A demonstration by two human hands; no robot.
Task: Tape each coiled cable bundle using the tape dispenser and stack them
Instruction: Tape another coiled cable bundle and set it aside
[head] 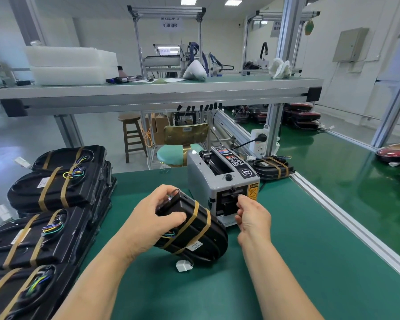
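One green bench (298, 262) carries stacked bundles (51, 188) left, tape dispenser (217, 179) centre. Your left grip (153, 218) clasps the tilted cable bundle (194, 232) just before it; right grip (252, 215) curls at the outlet, hold on tape unclear. Risk: skewed pull wrinkles tape.

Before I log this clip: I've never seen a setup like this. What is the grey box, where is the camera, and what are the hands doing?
There is no robot here. One camera worn on a person's head looks down at their own bare hands over a green workbench. The grey box is a tape dispenser. The left hand grips a black coiled cable bundle that already carries two tan tape bands. The right hand reaches to the dispenser's front slot; whether it pinches a strip yet is unclear. Taped bundles are stacked at the left.
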